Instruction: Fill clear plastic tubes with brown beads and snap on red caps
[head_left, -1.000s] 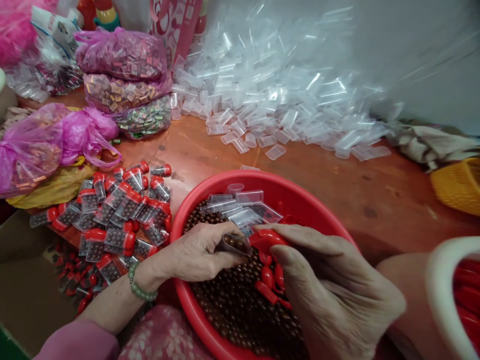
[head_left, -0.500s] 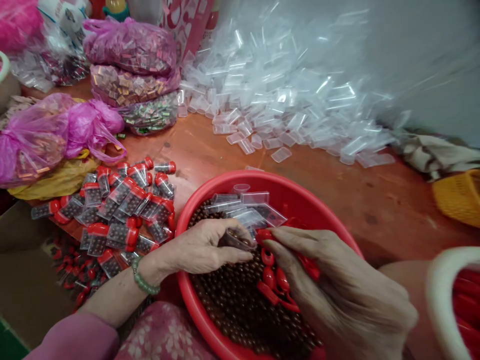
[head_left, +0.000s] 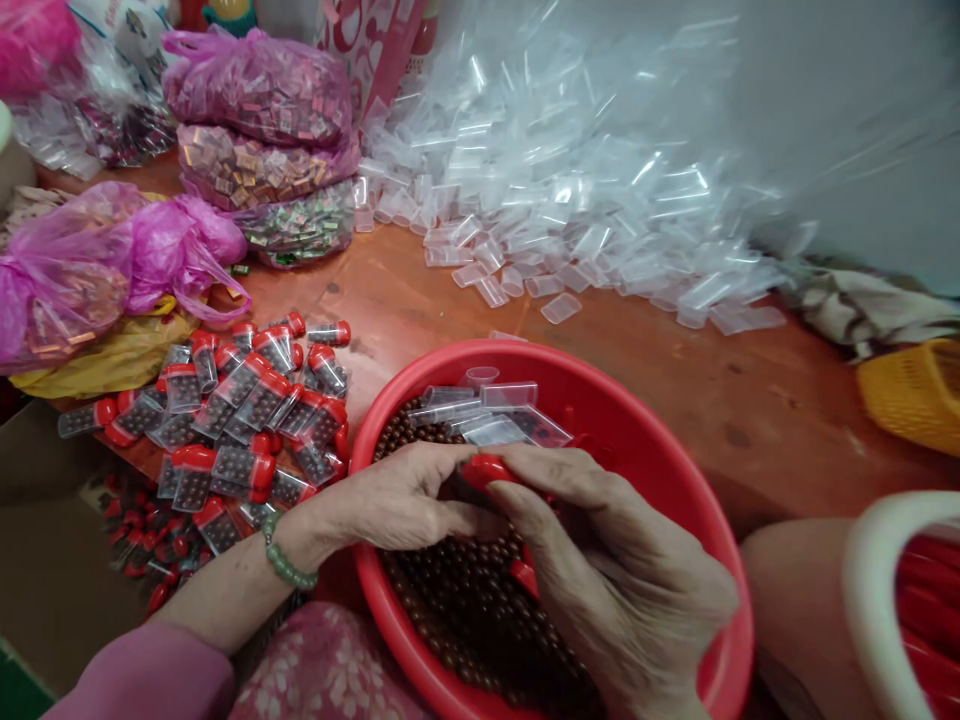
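Observation:
Over a red plastic basin [head_left: 645, 410], my left hand [head_left: 409, 495] is closed around a small clear plastic container, mostly hidden by its fingers. My right hand [head_left: 615, 570] pinches a red cap [head_left: 486, 470] against the mouth of that container. Whether the cap is fully seated I cannot tell. Below both hands lie many dark brown beads [head_left: 465, 610] in the basin. Several clear containers [head_left: 499, 420] rest on the beads at the basin's far side. Part of another red piece [head_left: 523, 575] shows beneath my right hand.
Left of the basin is a heap of bead-filled, red-capped containers [head_left: 247, 400]. Behind it sit pink bags [head_left: 262, 90] of small pieces. A large pile of clear containers [head_left: 555, 210] lies against the wall. A yellow basket [head_left: 911, 395] and a white-rimmed tub [head_left: 862, 590] stand right.
My right hand has moved left and brought the red cap onto the container's mouth in my left hand. The loose red pieces near my right fingers are now mostly covered.

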